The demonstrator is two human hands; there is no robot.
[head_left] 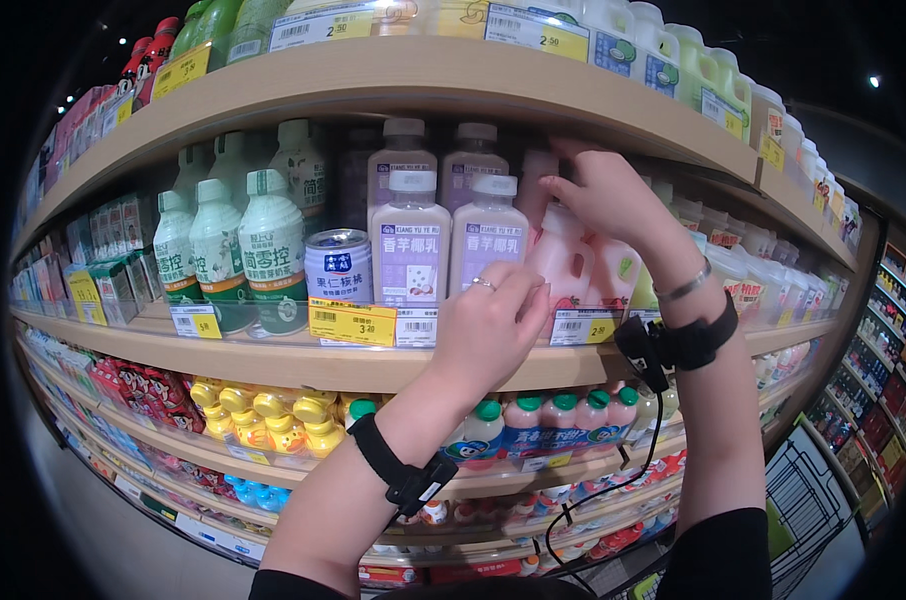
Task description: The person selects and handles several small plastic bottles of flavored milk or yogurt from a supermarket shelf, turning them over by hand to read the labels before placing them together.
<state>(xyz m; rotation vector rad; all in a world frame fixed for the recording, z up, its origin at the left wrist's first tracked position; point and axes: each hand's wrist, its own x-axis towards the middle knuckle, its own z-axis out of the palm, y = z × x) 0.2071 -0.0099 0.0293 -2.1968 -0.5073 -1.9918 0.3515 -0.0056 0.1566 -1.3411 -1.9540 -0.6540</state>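
Observation:
My left hand point(493, 325), a ring on one finger, is before the shelf edge, beside a purple-labelled milk drink bottle point(490, 235) with a pale cap. Its fingers are curled together; anything inside them is hidden. My right hand point(598, 190) reaches deep into the same shelf above pink handled bottles point(563, 250). Its thumb stands apart from its fingers, close to a dim, pinkish bottle point(537, 190) at the back. The fingertips fade into shadow, so contact with that bottle is unclear. Another purple-labelled bottle point(410, 240) stands left of the first.
A blue-and-white can point(338, 265) and green-white bottles point(271, 245) line the shelf to the left. Overhead runs a wooden shelf point(423, 75); yellow-capped bottles point(268, 415) sit below. A shopping cart point(813, 490) stands at lower right. A black cable point(656, 440) hangs from my right wrist strap.

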